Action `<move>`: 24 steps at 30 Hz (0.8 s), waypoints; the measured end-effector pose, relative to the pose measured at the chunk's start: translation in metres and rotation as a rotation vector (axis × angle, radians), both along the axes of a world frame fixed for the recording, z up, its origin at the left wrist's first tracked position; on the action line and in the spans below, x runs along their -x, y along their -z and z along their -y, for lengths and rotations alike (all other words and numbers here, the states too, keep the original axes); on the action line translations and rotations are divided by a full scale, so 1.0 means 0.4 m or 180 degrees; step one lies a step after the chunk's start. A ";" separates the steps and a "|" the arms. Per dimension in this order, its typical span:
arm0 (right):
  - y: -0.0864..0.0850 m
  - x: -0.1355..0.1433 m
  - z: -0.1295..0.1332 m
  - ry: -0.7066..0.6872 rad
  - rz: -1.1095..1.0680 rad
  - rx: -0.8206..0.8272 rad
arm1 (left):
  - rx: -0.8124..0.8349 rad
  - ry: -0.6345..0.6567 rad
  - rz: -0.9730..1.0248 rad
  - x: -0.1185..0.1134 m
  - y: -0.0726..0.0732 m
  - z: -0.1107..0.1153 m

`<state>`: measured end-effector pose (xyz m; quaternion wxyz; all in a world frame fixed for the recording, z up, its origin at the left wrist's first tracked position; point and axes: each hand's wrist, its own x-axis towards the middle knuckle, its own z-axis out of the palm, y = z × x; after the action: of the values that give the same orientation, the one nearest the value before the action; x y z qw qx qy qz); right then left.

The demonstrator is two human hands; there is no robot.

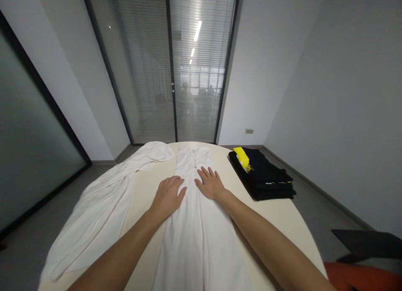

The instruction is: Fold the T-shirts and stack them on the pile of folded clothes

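Note:
A long white garment (188, 240) lies lengthwise in front of me, its narrow end towards the far edge of the table. A seam runs down its middle, with what looks like a zip near the narrow end; whether it is a skirt or trousers I cannot tell. My left hand (169, 194) rests on the garment's left side, thumb stretched out and fingers lying over the edge. On the right half, my right hand (210, 183) presses flat with its fingers spread. Neither hand grips the cloth.
Another white cloth (103, 203) is draped loosely along the left of the round, cream table (282, 220). To the right sits a stack of folded black clothes (266, 169), with a yellow item (241, 156) on top. A red chair (361, 276) stands beyond the table's right edge.

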<state>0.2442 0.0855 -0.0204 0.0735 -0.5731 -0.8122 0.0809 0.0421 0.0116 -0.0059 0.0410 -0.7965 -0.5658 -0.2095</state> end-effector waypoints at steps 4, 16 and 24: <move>-0.011 0.004 -0.030 0.0013 -0.0023 0.0046 | 0.0159 0.0117 -0.0019 -0.004 -0.004 0.026; -0.105 -0.046 0.145 -0.1410 -0.0439 -0.0201 | 0.0642 0.1387 0.0222 0.024 -0.026 0.072; -0.134 -0.102 0.226 -0.2432 -0.0821 0.0073 | 0.1143 0.1891 0.0197 0.028 -0.083 0.099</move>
<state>0.2850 -0.0048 0.0332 0.1331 -0.2158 -0.9499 0.1827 0.0309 -0.0281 0.0272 -0.1797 -0.9141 -0.3381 -0.1335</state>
